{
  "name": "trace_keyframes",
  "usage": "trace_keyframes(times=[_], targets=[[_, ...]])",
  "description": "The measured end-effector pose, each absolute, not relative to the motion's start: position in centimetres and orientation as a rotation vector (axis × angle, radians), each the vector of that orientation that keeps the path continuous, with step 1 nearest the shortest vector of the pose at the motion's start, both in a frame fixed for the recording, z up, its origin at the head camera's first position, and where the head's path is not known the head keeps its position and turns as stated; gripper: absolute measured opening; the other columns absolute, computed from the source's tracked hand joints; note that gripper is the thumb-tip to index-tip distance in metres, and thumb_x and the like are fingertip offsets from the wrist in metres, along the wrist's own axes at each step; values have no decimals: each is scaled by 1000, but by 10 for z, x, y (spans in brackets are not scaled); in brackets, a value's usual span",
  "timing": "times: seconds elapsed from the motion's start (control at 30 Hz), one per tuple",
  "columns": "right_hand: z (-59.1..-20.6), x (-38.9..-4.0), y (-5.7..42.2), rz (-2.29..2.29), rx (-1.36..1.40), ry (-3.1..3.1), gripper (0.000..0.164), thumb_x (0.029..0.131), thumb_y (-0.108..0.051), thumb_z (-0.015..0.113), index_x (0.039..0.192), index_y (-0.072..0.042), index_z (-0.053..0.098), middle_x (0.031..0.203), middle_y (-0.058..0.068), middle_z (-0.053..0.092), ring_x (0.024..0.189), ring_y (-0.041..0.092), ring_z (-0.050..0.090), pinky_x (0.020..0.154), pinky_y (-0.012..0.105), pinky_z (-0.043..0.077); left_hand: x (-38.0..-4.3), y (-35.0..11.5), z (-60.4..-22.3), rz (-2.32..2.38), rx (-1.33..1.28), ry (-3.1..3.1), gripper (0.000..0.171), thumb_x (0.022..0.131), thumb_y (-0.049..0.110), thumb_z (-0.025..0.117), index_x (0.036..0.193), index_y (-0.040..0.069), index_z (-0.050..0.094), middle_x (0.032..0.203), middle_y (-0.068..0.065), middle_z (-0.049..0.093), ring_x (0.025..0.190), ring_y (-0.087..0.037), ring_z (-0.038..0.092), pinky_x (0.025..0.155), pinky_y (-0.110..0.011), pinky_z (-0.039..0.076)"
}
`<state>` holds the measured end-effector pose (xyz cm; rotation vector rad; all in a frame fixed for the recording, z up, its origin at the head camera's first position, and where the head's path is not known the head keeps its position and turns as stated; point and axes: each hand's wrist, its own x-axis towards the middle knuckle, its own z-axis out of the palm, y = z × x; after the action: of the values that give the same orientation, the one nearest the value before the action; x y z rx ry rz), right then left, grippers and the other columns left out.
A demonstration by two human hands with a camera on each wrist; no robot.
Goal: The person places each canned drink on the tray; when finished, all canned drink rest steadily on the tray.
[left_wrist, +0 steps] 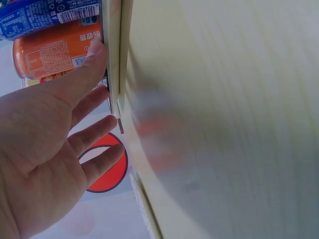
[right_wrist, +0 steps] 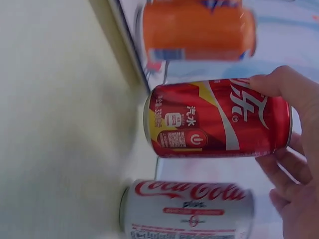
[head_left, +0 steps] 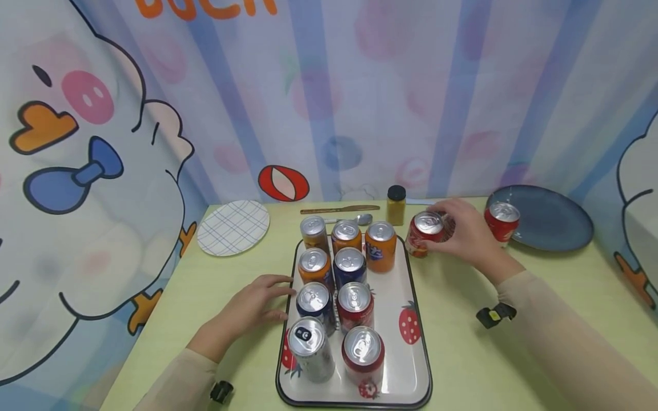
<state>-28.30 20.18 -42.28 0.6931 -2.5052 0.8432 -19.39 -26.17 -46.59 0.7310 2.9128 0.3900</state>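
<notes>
My right hand [head_left: 469, 235] holds a red soda can [right_wrist: 214, 119] near its top, thumb on one side and fingers on the other. This can is upright, just right of the tray's far right corner. A red-and-white Coca-Cola can [head_left: 502, 221] stands to its right, by the dark plate. My left hand [head_left: 249, 306] is at the left rim of the strawberry-patterned tray [head_left: 398, 374], fingers loosely spread and holding nothing. On the tray stand several cans, among them an orange can [head_left: 381, 251], a dark blue can [head_left: 350, 267], a red can [head_left: 362, 357] and a silver can [head_left: 315, 354].
Behind the tray lie a spoon [head_left: 363, 219] and a brown-handled knife [head_left: 339, 209]. A small black-capped jar [head_left: 396, 208] of yellow contents stands nearby. A checked plate [head_left: 233, 228] is at the back left, a dark blue plate [head_left: 555, 220] at the back right. A printed curtain [head_left: 390, 103] closes off the back.
</notes>
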Motion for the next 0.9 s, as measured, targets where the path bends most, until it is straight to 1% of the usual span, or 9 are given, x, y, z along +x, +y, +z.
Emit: trace_keyframes(times=[0.07,0.13,0.23,0.3,0.33,0.43,0.53,0.6,0.9], targets=[[-420,-271,201,862,659,-2501,65,65,-16,98,120,-3,67,119,16,69,111,33,62,92,56,57,-194,-262,-465,390,724,2915,49,85,33,84,131,21,71,151,-7,56,143,-34,48,117,-55,45],[-418,-259,199,880,644,-2493,65,65,-16,98,121,-5,67,119,14,70,111,32,64,91,54,59,-195,-262,-465,394,704,2914,49,85,34,84,131,22,71,152,-6,56,144,-33,48,117,-55,45],[-420,-243,194,916,662,-2466,66,64,-14,99,121,-6,67,118,11,71,104,27,68,84,45,62,-195,-262,-464,393,681,2911,49,85,34,85,131,22,72,152,-6,55,144,-32,48,117,-54,45],[-423,-234,190,950,688,-2445,66,63,-13,99,122,-8,68,117,8,72,100,23,69,83,33,62,-195,-262,-464,395,669,2907,49,85,34,85,131,23,72,153,-5,55,145,-32,47,118,-54,45],[-425,-230,187,973,700,-2436,67,63,-12,99,122,-8,68,117,6,72,99,22,70,82,33,62,-195,-263,-464,395,668,2906,49,85,34,85,131,23,72,153,-6,55,145,-33,47,118,-55,44],[-428,-222,176,1032,737,-2426,67,62,-14,100,121,-10,69,118,3,72,103,18,69,86,32,61,-195,-263,-464,393,674,2909,50,85,34,84,131,22,71,153,-6,55,145,-33,48,118,-55,45],[-430,-217,165,1071,777,-2431,65,62,-16,100,120,-11,69,118,2,72,104,16,67,85,40,61,-195,-263,-464,393,684,2911,49,85,33,84,131,22,71,152,-6,55,144,-33,48,118,-54,45],[-433,-217,158,1085,799,-2433,64,62,-18,100,119,-12,70,117,2,72,103,15,67,85,36,60,-195,-263,-464,393,693,2912,49,85,33,85,131,21,72,152,-6,56,144,-33,48,117,-54,45],[-445,-216,138,1115,810,-2476,66,66,-23,99,122,-12,68,122,4,71,110,21,68,87,42,62,-194,-261,-465,398,709,2905,48,85,32,85,130,21,72,152,-7,56,143,-33,49,118,-54,45]])
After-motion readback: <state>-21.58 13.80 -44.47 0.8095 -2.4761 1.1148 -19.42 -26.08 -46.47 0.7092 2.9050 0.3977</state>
